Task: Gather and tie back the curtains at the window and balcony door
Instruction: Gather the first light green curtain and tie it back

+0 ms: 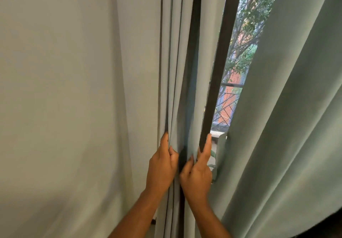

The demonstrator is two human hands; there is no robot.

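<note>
Folds of a pale green curtain (177, 71) hang bunched at the middle, just beside a dark door frame (220, 67); the left hand (162, 165) grips the left side of the bundle, fingers curled into the pleats; the right hand (197, 171) pinches the right edge, thumb up along the frame; a second curtain panel (288, 126) hangs at the right, cut off by the picture's edge; between the two panels show a balcony railing (227, 97), trees and a red wall, blurred; a plain wall (70, 89) fills the left.
</note>
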